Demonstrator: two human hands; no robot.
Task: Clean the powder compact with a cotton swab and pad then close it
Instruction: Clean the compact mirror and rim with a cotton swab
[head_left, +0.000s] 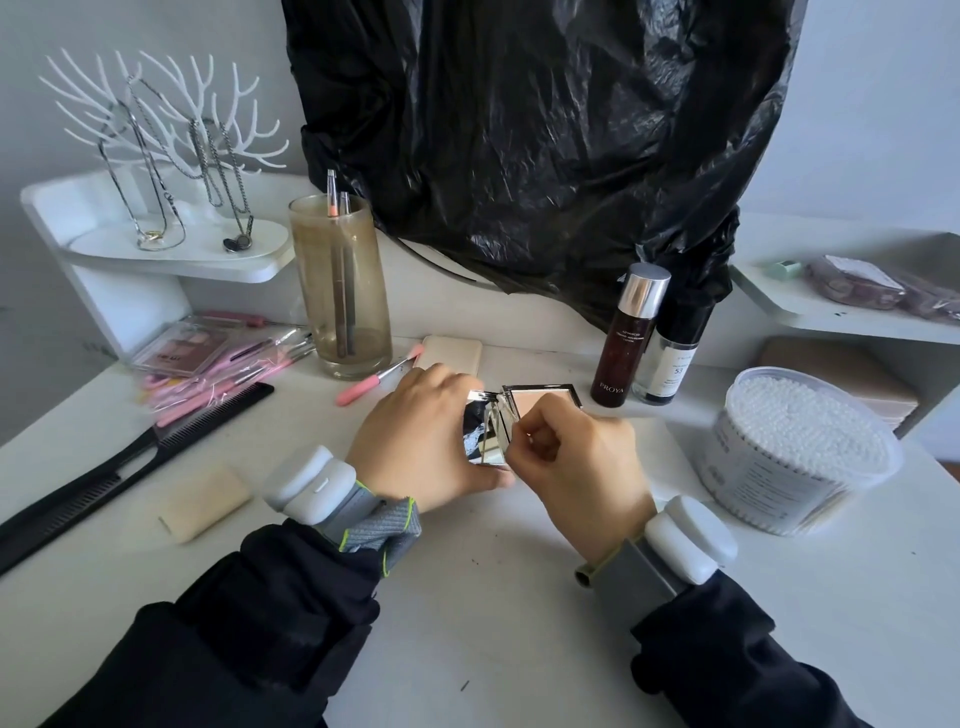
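One open compact (511, 418) sits mid-frame on the table (493, 597). The left hand (421, 441) grips its mirrored lid; the right hand (576, 460), fingers pinched shut, presses something unclear at its hinge. Two bottles (626, 338) stand upper right; one swab tub (795, 452) right.

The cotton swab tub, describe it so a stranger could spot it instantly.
Start at the white table and go to its right edge. There stands a round clear plastic tub, lidless, packed with upright white cotton swabs. The bottles beside it are slim and capped.
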